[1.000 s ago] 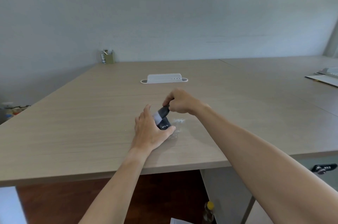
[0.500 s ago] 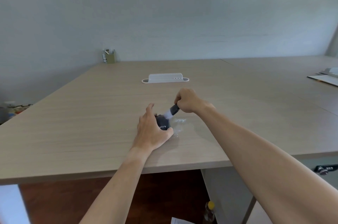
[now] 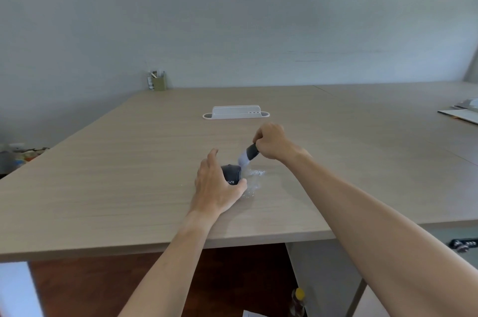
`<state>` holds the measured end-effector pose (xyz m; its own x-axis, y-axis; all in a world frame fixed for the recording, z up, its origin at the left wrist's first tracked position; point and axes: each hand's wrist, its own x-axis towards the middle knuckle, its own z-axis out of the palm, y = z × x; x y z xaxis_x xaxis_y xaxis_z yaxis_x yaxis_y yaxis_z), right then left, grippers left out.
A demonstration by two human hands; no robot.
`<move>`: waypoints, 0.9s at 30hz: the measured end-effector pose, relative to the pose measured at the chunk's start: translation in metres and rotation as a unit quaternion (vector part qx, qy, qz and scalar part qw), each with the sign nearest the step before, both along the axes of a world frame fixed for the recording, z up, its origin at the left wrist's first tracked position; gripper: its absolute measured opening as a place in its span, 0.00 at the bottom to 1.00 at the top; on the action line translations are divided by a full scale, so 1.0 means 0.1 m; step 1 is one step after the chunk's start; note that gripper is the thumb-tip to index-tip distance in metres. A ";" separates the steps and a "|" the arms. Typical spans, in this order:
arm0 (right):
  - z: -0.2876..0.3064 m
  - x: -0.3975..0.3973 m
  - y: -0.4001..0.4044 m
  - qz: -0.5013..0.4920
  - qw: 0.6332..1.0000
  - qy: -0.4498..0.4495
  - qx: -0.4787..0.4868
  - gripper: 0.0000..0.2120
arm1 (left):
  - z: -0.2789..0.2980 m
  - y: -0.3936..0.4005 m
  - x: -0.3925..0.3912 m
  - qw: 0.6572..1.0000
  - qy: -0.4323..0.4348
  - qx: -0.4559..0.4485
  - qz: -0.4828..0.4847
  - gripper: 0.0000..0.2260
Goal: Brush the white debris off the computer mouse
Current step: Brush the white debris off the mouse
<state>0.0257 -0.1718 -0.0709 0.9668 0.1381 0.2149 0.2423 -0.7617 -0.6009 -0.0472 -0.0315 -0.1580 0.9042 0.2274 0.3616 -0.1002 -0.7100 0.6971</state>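
Observation:
A dark grey computer mouse (image 3: pixel 231 173) lies on the wooden table (image 3: pixel 129 174) near the front edge. My left hand (image 3: pixel 216 187) grips it from the left, thumb against its near end. My right hand (image 3: pixel 271 142) is closed around a brush (image 3: pixel 247 155) with a dark handle and white bristles. The bristles point down-left, and their tips are at the mouse's far right edge. White debris (image 3: pixel 254 177) is scattered on the table just right of the mouse.
A white holder (image 3: pixel 236 112) lies further back at the table's middle. A small pen cup (image 3: pixel 158 81) stands at the far left corner. Papers (image 3: pixel 461 112) lie at the right edge. A bottle (image 3: pixel 297 301) stands on the floor under the table.
My right hand has swept the brush from over the mouse's top toward the right, off its far right edge. My left hand stays on the mouse.

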 end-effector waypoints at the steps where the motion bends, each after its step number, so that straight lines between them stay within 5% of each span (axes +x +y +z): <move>1: 0.01 -0.01 0.00 0.008 1.000 0.007 0.027 0.15 | 0.00 0.00 0.00 1.000 0.001 -0.001 -0.001 0.43; 5: -0.02 -0.08 0.04 0.059 0.993 0.088 0.043 0.15 | -0.03 0.01 0.02 1.000 0.004 0.000 -0.004 0.42; 12: -0.06 0.03 0.03 0.002 1.000 0.001 -0.002 0.13 | -0.03 0.02 0.04 1.000 0.005 -0.023 -0.013 0.41; 15: -0.06 -0.01 0.06 0.043 0.998 0.033 0.034 0.16 | -0.03 0.04 0.05 1.000 0.008 -0.024 -0.017 0.40; 20: -0.08 0.04 0.03 0.014 0.999 0.030 -0.039 0.13 | -0.02 0.05 0.03 0.999 0.002 -0.030 -0.021 0.38; 27: -0.03 -0.05 -0.01 0.045 0.995 0.069 0.048 0.16 | -0.03 0.06 0.04 0.999 -0.004 -0.036 -0.029 0.36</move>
